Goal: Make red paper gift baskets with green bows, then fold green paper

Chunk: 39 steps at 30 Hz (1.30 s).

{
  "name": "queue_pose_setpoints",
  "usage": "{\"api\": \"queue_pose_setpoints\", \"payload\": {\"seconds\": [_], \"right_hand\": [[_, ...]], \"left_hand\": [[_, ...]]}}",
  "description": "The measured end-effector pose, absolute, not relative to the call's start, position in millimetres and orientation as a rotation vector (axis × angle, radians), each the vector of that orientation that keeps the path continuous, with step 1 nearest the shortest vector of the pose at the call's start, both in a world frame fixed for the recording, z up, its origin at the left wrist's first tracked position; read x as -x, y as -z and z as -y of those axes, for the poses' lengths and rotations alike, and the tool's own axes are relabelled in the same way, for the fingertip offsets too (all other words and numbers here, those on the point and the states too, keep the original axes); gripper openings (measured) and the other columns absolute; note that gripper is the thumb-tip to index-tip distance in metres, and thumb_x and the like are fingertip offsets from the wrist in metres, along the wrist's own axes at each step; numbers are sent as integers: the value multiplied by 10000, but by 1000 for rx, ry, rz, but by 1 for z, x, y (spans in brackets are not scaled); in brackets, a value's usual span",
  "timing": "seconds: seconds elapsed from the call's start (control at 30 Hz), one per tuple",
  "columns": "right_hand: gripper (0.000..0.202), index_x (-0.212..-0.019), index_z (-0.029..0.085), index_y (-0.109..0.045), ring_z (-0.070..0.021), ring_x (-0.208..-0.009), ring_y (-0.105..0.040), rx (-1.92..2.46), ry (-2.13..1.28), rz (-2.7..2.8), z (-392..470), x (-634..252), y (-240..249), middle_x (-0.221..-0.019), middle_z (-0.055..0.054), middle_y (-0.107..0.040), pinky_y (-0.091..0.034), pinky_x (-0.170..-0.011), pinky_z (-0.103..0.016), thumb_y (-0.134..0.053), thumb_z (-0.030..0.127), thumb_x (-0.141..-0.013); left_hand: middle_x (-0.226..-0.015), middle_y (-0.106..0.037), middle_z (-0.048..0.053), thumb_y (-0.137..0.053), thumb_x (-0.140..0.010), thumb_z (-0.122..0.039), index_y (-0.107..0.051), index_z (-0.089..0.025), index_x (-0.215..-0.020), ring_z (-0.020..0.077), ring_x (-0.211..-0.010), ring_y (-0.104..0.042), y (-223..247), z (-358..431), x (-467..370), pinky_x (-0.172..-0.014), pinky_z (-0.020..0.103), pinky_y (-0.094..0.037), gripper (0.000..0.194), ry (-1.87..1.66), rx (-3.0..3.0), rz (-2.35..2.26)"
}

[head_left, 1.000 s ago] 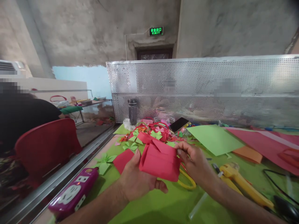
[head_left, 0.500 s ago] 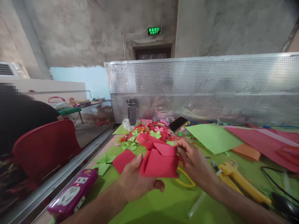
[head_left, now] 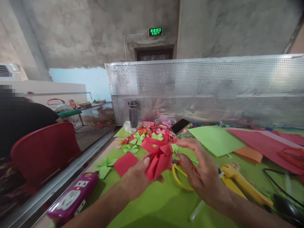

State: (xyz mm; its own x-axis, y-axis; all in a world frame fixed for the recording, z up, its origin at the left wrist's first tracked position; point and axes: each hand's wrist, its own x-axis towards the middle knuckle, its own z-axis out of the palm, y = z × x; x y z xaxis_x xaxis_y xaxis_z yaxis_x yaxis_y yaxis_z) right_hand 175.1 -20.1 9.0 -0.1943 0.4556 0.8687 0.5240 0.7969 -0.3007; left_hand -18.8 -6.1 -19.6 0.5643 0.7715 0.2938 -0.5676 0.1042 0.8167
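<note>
A folded red paper bag [head_left: 159, 158] with a strip handle is gripped at its left side by my left hand [head_left: 137, 177], thumb in front and fingers behind. The bag is turned so its creased narrow side shows. Just to its right, my right hand [head_left: 201, 174] is apart from the paper, thumb and fingers spread with nothing between them. Yellow-handled scissors [head_left: 181, 180] lie partly behind that hand. A red paper square [head_left: 125, 163] rests to the left of the bag, near green paper flowers [head_left: 104, 166].
A purple power strip [head_left: 73, 198] lies at the left table edge. To the right are a yellow glue gun [head_left: 247, 183], green paper sheet [head_left: 215, 139] and red sheets [head_left: 263, 148]. A bottle [head_left: 133, 114] and phone [head_left: 180, 126] stand farther back. A person sits by a red chair [head_left: 47, 155].
My right hand has let go of the bag's upper right corner and opened. The bag has turned in my left hand, from its broad face to its narrow side.
</note>
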Motion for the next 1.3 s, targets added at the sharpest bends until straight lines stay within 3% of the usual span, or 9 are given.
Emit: {"api": "queue_pose_setpoints", "payload": {"seconds": [0.1, 0.2, 0.27, 0.53, 0.8, 0.93, 1.17, 1.3], "right_hand": [[171, -993, 236, -508, -160, -842, -583, 626, 22, 1923, 25, -173, -8, -876, -17, -627, -454, -783, -309, -519, 118, -870], [189, -1006, 229, -513, -131, -727, -591, 634, -49, 2001, 29, -170, -5, -831, -2, -642, -461, -660, -247, -567, 132, -853], [247, -1071, 226, -507, -126, -718, -607, 666, -73, 2029, 30, -169, -3, -866, -8, -661, -465, -658, -241, -579, 145, -850], [335, -1152, 218, -489, -115, -673, -615, 757, -166, 2065, 28, -170, -3, -795, 14, -674, -459, -643, -221, -584, 148, -839], [32, -875, 200, -554, -115, -550, -541, 899, -268, 2135, 26, -169, -4, -690, 8, -649, -368, -521, -234, -569, 222, -858], [44, -810, 198, -568, -109, -517, -487, 992, -325, 2175, 27, -168, -6, -652, 16, -628, -331, -504, -239, -566, 223, -846], [57, -776, 200, -591, -92, -522, -482, 1086, -829, 2168, 31, -166, -16, -637, 35, -586, -380, -499, -210, -557, 174, -814], [78, -873, 202, -597, -64, -449, -511, 1021, -1206, 2129, 30, -169, -15, -674, 37, -604, -412, -426, -173, -526, 190, -842]], "left_hand": [[-1042, -684, 50, -664, -796, -360, -646, -240, -1120, 162, -813, -613, 18, 3, 20, -786, 292, -470, 345, -1083, -1169, -291], [-1222, -600, 71, -700, -761, -376, -533, -256, -1267, 222, -1033, -564, 18, 0, 21, -937, 356, -401, 546, -1120, -1320, -385], [-1295, -547, 87, -663, -792, -385, -495, -251, -1306, 265, -1161, -490, 20, -2, 22, -994, 407, -351, 557, -1103, -1389, -429], [-1215, -590, 115, -623, -804, -432, -480, -206, -1318, 308, -1162, -480, 22, -7, 23, -963, 436, -354, 579, -1033, -1471, -464], [-1138, -608, 124, -645, -732, -558, -528, -213, -1251, 295, -1078, -518, 7, 3, 19, -924, 421, -380, 634, -924, -1475, -412], [-1203, -584, 132, -693, -689, -512, -486, -222, -1298, 308, -1082, -515, 5, 4, 20, -909, 420, -386, 706, -890, -1479, -462], [-1266, -549, 139, -701, -697, -414, -418, -204, -1351, 335, -1183, -463, 14, -2, 18, -981, 470, -336, 743, -890, -1473, -423], [-1307, -518, 154, -709, -701, -394, -444, -193, -1319, 346, -1230, -420, 20, -4, 17, -985, 485, -326, 702, -889, -1423, -419]]}}
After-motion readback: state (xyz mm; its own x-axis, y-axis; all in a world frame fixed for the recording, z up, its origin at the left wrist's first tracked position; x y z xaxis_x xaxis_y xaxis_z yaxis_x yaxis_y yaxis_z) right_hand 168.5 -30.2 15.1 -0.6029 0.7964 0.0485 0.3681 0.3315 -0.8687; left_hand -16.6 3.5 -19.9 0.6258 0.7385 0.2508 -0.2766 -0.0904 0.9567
